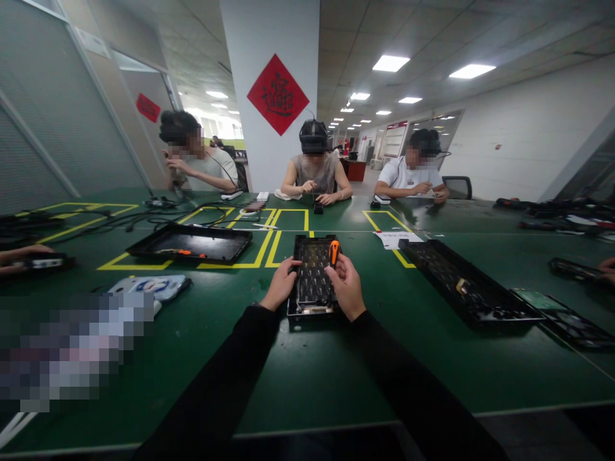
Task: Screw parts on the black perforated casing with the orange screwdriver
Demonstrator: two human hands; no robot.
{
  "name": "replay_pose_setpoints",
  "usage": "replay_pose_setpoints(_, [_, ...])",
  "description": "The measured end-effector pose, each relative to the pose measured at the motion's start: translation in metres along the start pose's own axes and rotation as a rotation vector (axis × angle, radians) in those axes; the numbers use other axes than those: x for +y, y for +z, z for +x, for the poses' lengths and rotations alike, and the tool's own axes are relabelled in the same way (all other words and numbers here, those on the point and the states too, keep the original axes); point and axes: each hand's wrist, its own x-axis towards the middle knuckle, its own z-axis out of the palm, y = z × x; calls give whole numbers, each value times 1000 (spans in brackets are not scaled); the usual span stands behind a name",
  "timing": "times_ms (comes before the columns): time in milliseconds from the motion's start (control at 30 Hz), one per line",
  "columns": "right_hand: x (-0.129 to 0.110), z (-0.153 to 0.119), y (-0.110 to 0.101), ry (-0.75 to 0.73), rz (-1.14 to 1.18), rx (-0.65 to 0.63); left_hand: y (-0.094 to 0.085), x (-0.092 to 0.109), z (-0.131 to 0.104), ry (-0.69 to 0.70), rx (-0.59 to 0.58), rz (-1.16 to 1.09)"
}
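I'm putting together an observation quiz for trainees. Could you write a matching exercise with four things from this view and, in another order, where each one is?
Things
1. Screwdriver
2. Wearer's left hand
3. Red sign with black characters
4. White paper

Places
A. On the pillar
B. By the far end of the right tray
C. In the wearer's right hand
D. At the left side of the middle tray

Pairs: 1-C, 2-D, 3-A, 4-B
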Motion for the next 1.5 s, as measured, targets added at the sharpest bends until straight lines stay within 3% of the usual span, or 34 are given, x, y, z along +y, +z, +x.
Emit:
replay_pose_setpoints(300, [0,-1,-3,12,-100,4,0,2,-1,0,2,-1])
replay_pose_setpoints(567, [-3,0,0,7,36,-26,1,-1,0,7,3,9])
replay_pose_setpoints(800, [1,0,-3,6,-96,7,1,-2,0,9,-1,10])
replay_pose_setpoints(1500, [-1,0,1,48,90,-10,1,-5,1,-2,7,-1])
